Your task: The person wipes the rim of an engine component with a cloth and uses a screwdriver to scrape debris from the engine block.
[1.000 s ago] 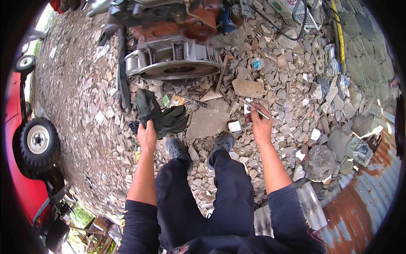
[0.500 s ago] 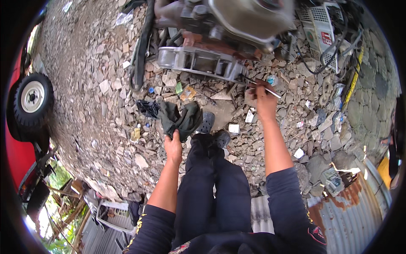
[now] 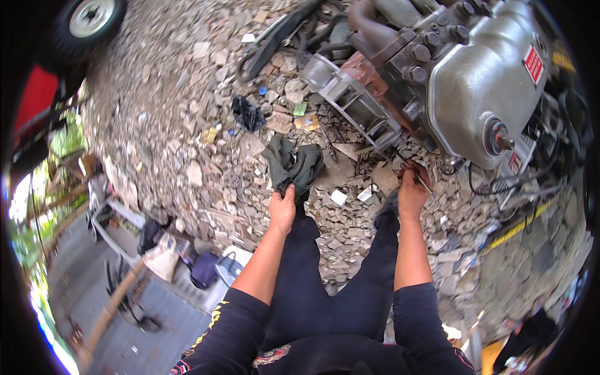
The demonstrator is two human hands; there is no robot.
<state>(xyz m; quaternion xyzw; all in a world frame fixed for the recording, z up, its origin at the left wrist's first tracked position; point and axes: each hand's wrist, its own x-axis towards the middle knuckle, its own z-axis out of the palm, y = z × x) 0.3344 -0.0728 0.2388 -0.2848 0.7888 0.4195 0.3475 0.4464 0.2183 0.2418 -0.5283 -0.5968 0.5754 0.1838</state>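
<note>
A crumpled dark green cloth [image 3: 291, 164] hangs from my left hand [image 3: 284, 209], whose thumb and fingers pinch its near edge. My right hand [image 3: 412, 190] is closed round a slim rod-like tool [image 3: 424, 181]; its exact kind is not clear. The hand is just below the lower end of an open-framed cast metal part [image 3: 350, 103] fixed to an engine [image 3: 481, 81]. The engine has a smooth silver cover, large bolts and a protruding shaft. My fingers hide most of the tool.
Broken stone and rubble [image 3: 194, 131] cover the ground, with a black plastic scrap [image 3: 248, 114] and white chips. Black hoses [image 3: 281, 40] lie beyond. A wheel [image 3: 90, 19] stands far left. Bags [image 3: 203, 269] rest on sheet metal. A yellow strip [image 3: 515, 226] lies at right.
My view has turned, so the engine now appears larger and farther right. My feet have moved apart. Both hands keep hold of the cloth and the tool.
</note>
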